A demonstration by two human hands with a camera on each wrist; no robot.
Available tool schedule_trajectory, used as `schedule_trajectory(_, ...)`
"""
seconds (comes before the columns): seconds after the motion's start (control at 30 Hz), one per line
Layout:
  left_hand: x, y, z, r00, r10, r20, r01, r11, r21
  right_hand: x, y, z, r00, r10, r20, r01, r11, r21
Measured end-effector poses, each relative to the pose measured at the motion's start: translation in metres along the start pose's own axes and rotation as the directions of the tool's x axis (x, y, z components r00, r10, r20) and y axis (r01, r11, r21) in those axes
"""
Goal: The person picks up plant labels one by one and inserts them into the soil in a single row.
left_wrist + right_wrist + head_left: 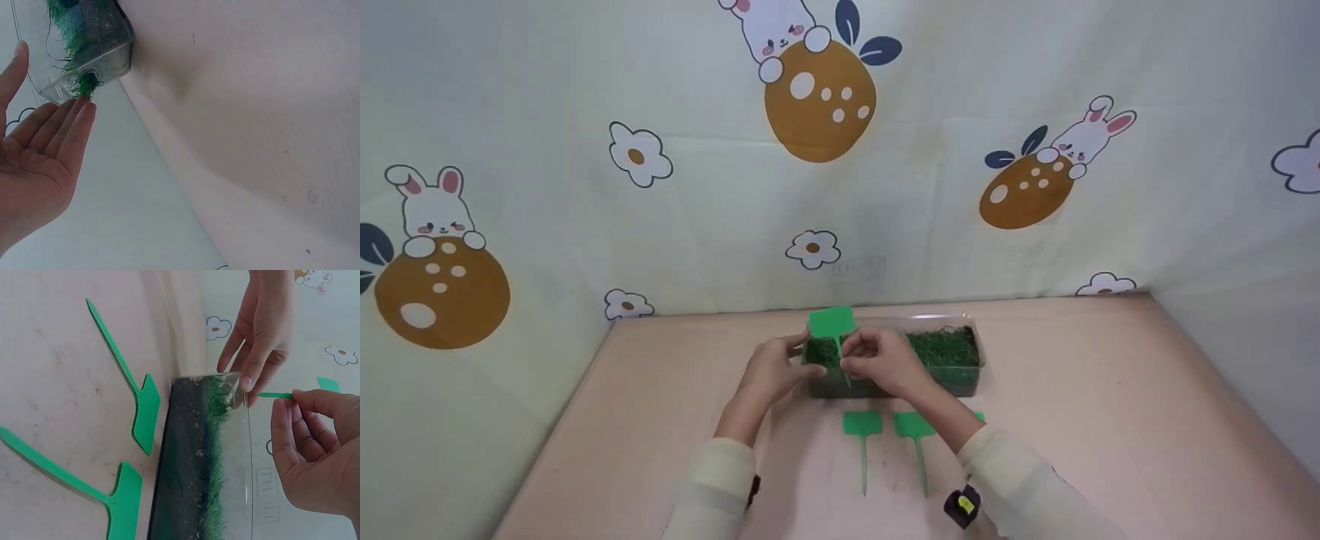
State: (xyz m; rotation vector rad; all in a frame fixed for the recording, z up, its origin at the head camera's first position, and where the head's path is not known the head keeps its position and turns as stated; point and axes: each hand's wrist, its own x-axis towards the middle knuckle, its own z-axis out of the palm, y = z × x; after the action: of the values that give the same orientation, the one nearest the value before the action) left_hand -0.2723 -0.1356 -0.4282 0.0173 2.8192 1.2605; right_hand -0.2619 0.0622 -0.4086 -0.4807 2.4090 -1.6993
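Observation:
My right hand pinches the stem of a green T-shaped plant label between thumb and fingers. The label's flat head is up and its pointed stem faces down, above the left part of a clear plastic tub. Green grass grows in dark soil inside the tub. Around the tub's left end lies my left hand, fingers nearly straight and touching the end, thumb near the front rim. In the right wrist view the label's tip is beside the rim, close to my left hand.
Two more green labels lie on the pink tabletop before the tub, a left one and a middle one. Another label's corner shows past my right forearm. A patterned cloth wall stands behind the table.

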Motion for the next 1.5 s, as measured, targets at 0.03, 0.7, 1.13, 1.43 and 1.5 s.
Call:
schedule_trajectory(0.03,0.0,0.0,0.0,1.0,0.002,0.0,-0.002,1.0,0.001,0.002,0.0,0.0,1.0,-0.004,-0.006,0.004,1.0,-0.005)
schedule_trajectory(0.7,0.001,-0.001,0.001,1.0,0.009,0.011,-0.009,1.0,-0.004,0.03,0.002,0.01,0.99,-0.058,-0.129,0.048,0.996,-0.077)
schedule_trajectory(1.13,0.001,0.0,0.001,1.0,0.004,0.015,-0.003,1.0,-0.013,0.048,0.015,0.021,0.985,-0.078,-0.153,0.054,0.986,-0.155)
schedule_trajectory(1.43,0.0,-0.001,0.001,1.0,0.004,0.012,-0.004,1.0,-0.005,0.058,0.019,0.027,0.984,-0.081,-0.158,0.039,0.966,-0.257)
schedule_trajectory(1.5,-0.001,0.0,0.0,1.0,0.0,0.012,0.0,1.0,-0.006,0.06,0.019,0.028,0.985,-0.065,-0.159,0.021,0.965,-0.262)
